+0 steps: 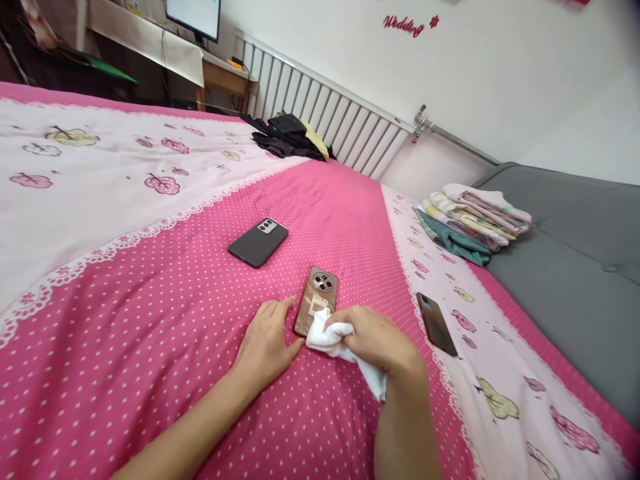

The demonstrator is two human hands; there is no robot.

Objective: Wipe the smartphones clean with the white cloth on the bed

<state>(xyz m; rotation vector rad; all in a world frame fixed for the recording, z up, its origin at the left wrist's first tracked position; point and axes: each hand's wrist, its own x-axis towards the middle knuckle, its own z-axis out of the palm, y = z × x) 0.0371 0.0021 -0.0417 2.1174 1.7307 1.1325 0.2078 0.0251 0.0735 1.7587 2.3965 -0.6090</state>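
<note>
A brown phone [317, 297] with a round camera lies face down on the pink dotted bedspread [175, 320]. My left hand [265, 343] rests flat beside it, fingers stretched out and touching its left edge. My right hand [373, 340] is closed on a white cloth [333, 340], which presses on the phone's near end. A dark grey phone [259, 242] lies farther off to the left. A third dark phone [437, 323] lies to the right on the pale border.
A stack of folded clothes [473, 220] sits at the bed's right edge by a grey headboard [575, 267]. Dark garments [287, 137] lie at the far edge before a white radiator [330, 113]. A desk with a monitor [195, 17] stands beyond.
</note>
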